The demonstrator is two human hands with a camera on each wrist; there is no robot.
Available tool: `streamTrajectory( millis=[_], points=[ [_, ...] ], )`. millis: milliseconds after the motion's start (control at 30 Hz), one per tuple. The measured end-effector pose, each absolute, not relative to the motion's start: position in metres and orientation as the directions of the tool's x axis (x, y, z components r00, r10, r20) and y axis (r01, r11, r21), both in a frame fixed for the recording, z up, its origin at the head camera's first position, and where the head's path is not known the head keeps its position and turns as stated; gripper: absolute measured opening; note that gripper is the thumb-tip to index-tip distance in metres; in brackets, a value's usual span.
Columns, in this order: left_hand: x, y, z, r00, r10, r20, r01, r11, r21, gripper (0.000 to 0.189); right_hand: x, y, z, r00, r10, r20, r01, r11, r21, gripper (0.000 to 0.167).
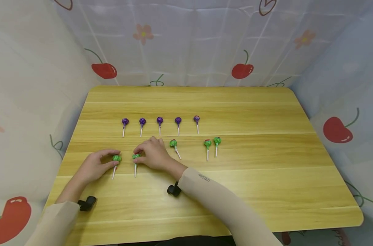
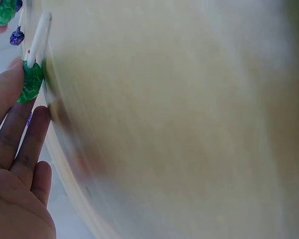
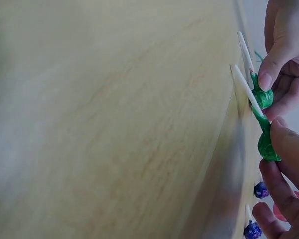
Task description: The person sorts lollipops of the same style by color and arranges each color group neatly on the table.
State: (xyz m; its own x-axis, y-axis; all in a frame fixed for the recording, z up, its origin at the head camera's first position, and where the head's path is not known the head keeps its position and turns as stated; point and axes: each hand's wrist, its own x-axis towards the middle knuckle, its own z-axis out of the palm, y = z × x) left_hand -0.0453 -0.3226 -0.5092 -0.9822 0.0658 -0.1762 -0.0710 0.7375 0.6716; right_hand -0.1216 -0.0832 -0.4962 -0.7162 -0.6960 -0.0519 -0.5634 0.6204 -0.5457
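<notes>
My left hand [image 1: 95, 166] pinches a green-wrapped lollipop [image 1: 116, 158] by its head, thumb on one side and fingers on the other. Its white stick points toward the table's front edge. Just to the right, my right hand [image 1: 154, 153] holds a second green lollipop [image 1: 136, 156] the same way, stick also pointing frontward. The right wrist view shows both green heads close together, the nearer one [image 3: 268, 144] between my right thumb and fingertips. In the left wrist view, the left hand's lollipop [image 2: 32, 82] sits between thumb and fingers.
Several purple lollipops [image 1: 160, 120] lie in a row farther back on the wooden table [image 1: 266, 164]. Right of my right hand lie three more green lollipops, one tilted [image 1: 173, 143] and two close together [image 1: 207, 142], [image 1: 217, 140]. A printed curtain [image 1: 189, 41] hangs behind the table.
</notes>
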Motion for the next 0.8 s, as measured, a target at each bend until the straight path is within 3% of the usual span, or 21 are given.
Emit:
streamTrajectory(
  millis=[800],
  points=[
    [-0.0436, -0.3223, -0.5072, -0.981, 0.066, -0.184, -0.080, 0.723, 0.686, 0.041, -0.1204, -0.0845, -0.5053, -0.705, -0.708, -0.046, -0.595, 0.626, -0.504, 0.033]
  ],
)
